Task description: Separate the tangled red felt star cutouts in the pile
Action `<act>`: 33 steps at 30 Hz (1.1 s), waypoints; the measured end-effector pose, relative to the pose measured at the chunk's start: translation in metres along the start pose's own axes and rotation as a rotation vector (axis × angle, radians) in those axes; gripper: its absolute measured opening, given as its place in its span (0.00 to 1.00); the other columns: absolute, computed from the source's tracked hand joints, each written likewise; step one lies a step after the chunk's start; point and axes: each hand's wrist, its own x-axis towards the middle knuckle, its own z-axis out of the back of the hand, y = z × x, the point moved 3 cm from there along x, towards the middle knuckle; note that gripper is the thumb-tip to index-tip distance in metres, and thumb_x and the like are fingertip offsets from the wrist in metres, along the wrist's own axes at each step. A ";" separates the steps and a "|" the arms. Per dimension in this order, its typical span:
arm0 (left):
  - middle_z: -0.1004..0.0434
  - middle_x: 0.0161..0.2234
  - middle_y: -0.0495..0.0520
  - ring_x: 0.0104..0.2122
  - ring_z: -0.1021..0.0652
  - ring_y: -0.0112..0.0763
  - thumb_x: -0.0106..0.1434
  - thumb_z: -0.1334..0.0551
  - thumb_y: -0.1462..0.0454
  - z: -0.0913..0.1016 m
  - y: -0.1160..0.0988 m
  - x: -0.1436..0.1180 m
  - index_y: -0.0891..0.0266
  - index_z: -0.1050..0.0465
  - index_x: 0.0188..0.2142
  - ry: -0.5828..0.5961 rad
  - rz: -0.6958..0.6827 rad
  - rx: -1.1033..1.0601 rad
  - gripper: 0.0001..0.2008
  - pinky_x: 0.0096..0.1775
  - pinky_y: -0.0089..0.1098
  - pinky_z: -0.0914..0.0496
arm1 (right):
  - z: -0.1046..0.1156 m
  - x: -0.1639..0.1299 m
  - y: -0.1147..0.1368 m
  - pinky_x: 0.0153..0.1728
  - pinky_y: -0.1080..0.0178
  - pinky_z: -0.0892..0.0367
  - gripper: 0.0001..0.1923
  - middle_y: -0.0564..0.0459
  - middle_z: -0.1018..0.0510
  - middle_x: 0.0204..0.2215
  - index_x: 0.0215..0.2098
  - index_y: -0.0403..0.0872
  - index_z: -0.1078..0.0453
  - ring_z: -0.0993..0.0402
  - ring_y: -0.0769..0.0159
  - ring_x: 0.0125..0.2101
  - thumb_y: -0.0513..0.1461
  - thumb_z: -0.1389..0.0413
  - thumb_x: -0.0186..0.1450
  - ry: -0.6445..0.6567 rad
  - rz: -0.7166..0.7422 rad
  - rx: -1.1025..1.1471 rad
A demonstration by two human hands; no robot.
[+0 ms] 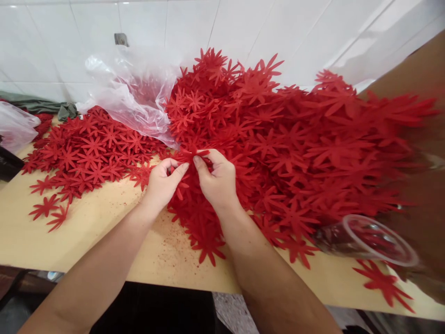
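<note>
Between my two hands, over the middle of the table, is a red flower-shaped cutout (pixel 192 155) with narrow petals. My left hand (pixel 164 182) pinches its near left side between thumb and fingers. On the other side, my right hand (pixel 218 181) has thumb and forefinger closed on a petal. A large heap of loose red flower cutouts (pixel 267 144) rises behind and to the right of my hands. Further left lies a lower pile of smaller-looking red cutouts (pixel 95 146). Parts of the held piece blend into the heap behind it.
A clear plastic bag (pixel 135 102) slumps between the piles against the white tiled wall (pixel 194 23). A transparent plastic cup (pixel 365 239) lies on its side at right, near a brown cardboard sheet (pixel 417 185). Red crumbs dot the pale tabletop (pixel 114 218).
</note>
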 end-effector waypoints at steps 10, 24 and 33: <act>0.43 0.17 0.42 0.19 0.41 0.17 0.55 0.39 0.62 -0.003 -0.008 -0.004 0.62 0.39 0.21 0.017 0.015 0.036 0.11 0.24 0.23 0.44 | 0.010 0.005 -0.005 0.20 0.67 0.49 0.24 0.60 0.46 0.14 0.16 0.48 0.47 0.50 0.75 0.17 0.54 0.48 0.58 -0.161 -0.210 0.147; 0.42 0.23 0.44 0.24 0.40 0.20 0.61 0.45 0.60 0.009 -0.005 0.006 0.63 0.41 0.22 -0.049 -0.004 -0.055 0.13 0.30 0.24 0.42 | 0.009 0.006 -0.014 0.17 0.69 0.49 0.26 0.61 0.40 0.13 0.18 0.46 0.40 0.46 0.78 0.15 0.60 0.46 0.51 -0.132 -0.371 0.372; 0.31 0.26 0.44 0.24 0.32 0.18 0.53 0.36 0.60 -0.001 -0.005 0.001 0.62 0.34 0.34 0.164 0.090 -0.209 0.12 0.29 0.23 0.36 | -0.010 0.002 -0.017 0.22 0.67 0.42 0.22 0.61 0.35 0.17 0.27 0.48 0.35 0.41 0.75 0.19 0.54 0.38 0.45 0.157 -0.458 0.590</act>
